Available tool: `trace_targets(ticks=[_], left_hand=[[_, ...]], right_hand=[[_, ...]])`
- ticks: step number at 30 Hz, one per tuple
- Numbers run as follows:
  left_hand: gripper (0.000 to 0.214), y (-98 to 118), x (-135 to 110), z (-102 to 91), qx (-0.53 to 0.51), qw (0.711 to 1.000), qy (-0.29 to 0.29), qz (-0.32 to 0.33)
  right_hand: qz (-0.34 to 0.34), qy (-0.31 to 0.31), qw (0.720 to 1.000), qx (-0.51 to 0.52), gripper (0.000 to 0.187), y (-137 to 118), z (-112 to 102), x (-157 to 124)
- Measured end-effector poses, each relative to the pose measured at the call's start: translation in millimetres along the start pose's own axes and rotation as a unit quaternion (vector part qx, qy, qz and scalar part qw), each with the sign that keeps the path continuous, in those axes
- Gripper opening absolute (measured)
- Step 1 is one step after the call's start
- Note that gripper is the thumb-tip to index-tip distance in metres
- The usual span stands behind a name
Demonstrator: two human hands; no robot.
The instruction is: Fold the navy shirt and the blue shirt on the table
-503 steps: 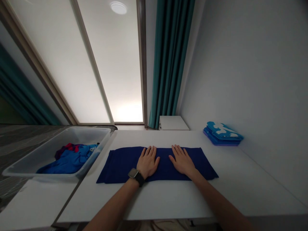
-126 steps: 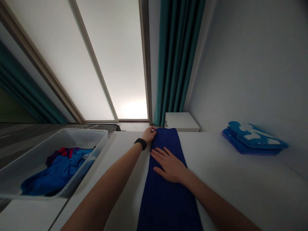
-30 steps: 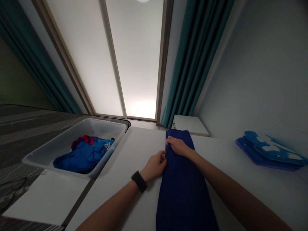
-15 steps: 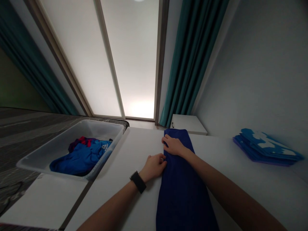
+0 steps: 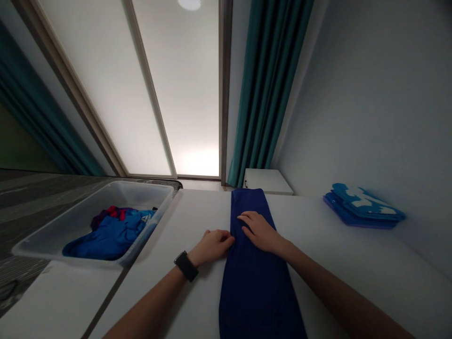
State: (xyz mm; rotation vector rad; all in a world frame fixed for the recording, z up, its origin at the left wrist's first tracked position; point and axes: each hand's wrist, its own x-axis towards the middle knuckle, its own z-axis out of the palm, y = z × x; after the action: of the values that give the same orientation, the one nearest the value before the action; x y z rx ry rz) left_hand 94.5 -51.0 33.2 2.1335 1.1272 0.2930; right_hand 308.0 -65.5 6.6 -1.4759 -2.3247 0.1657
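A dark blue garment [image 5: 259, 292] lies in a long folded strip across the white table, from its far edge toward me; its exact kind does not show. At its left edge, the thumb and fingers of my left hand [image 5: 213, 245] are closed in a pinch on the fabric. My right hand [image 5: 260, 231] rests on top of the strip, its fingers spread and holding nothing. A black watch [image 5: 186, 266] is on my left wrist.
A translucent plastic bin [image 5: 155, 188] with blue and red clothes [image 5: 111, 234] stands on the left. On the right, by the wall, sits a stack of folded blue clothes [image 5: 363, 207]. A white cabinet [image 5: 268, 180] stands beyond the white table [image 5: 190, 207].
My right hand has slid nearer along the fabric, away from the left edge, with its fingers opened. My left hand stays at that edge. The whole view has shifted slightly.
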Motion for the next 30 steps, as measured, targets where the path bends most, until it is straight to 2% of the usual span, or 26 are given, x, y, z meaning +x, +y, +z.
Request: trace_targets(ticks=[3, 6, 8, 14, 17, 19, 22, 26, 30], left_hand=[[0.034, -1.5, -6.0, 4.9, -0.001, 1.000, 0.019, 0.015], [0.024, -4.0, -12.2, 11.0, -0.052, 0.998, 0.020, 0.010], [0.022, -6.6, -16.0, 16.0, -0.101, 0.995, 0.012, 0.003], [0.051, -12.2, -31.6, 30.3, -0.219, 0.975, 0.023, -0.031], [0.046, -10.1, -44.7, 30.2, -0.259, 0.966, 0.004, -0.021], [0.036, -7.5, -54.3, 27.6, -0.249, 0.968, 0.000, -0.005], [0.025, -4.2, -67.1, 24.7, -0.203, 0.979, 0.005, 0.007], [0.024, -2.6, -76.6, 27.8, -0.170, 0.985, 0.007, 0.018], [0.025, -0.8, -76.6, 33.3, -0.160, 0.987, 0.015, 0.025]], right_hand=[[0.036, -0.006, 0.999, -0.001, 0.044, -12.9, 5.6, -31.5], [0.057, 0.000, 0.998, -0.008, 0.050, -20.8, 13.5, -49.0], [0.058, 0.016, 0.998, -0.014, 0.049, -23.7, 16.4, -52.7], [0.048, 0.037, 0.998, -0.010, 0.047, -25.6, 15.9, -52.5], [0.034, 0.060, 0.997, -0.020, 0.044, -27.5, 12.6, -52.6], [0.016, 0.075, 0.996, -0.036, 0.040, -31.1, 8.3, -52.4], [-0.001, 0.060, 0.996, -0.066, 0.037, -42.1, 0.5, -53.9], [0.030, 0.035, 0.994, -0.096, 0.040, -65.7, -1.8, -67.0], [0.066, 0.012, 0.994, -0.082, 0.047, -83.3, 9.4, -84.4]])
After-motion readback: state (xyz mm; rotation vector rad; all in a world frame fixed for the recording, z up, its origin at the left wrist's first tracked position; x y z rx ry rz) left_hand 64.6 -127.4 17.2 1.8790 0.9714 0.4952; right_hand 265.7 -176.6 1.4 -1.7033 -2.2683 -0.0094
